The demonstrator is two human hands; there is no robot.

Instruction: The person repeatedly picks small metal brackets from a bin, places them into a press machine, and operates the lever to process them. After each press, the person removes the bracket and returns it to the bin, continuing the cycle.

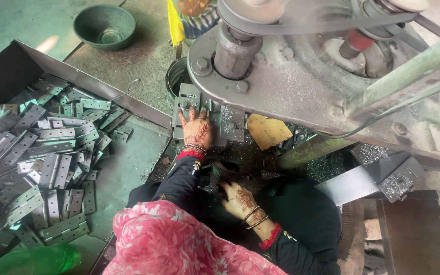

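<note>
Fingers [193,116] of the left hand [196,131], spread flat on the hinge plate [187,99] beneath the press head [232,51], risk crushing if the belt-driven ram [232,51] descends; right hand [238,199] fingers curled, grip unclear.

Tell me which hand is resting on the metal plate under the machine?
The left hand, stretched forward with fingers spread on the grey plate. The right hand stays low, near the lap, off the plate.

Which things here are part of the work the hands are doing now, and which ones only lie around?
In the work:
- left hand, flat on the metal plate under the press machine
- right hand, low in the dark space by the lap
- pile of metal hinges in the tray

Only lying around:
- green bowl
- yellow card piece
- green bottle
- metal shavings
</note>
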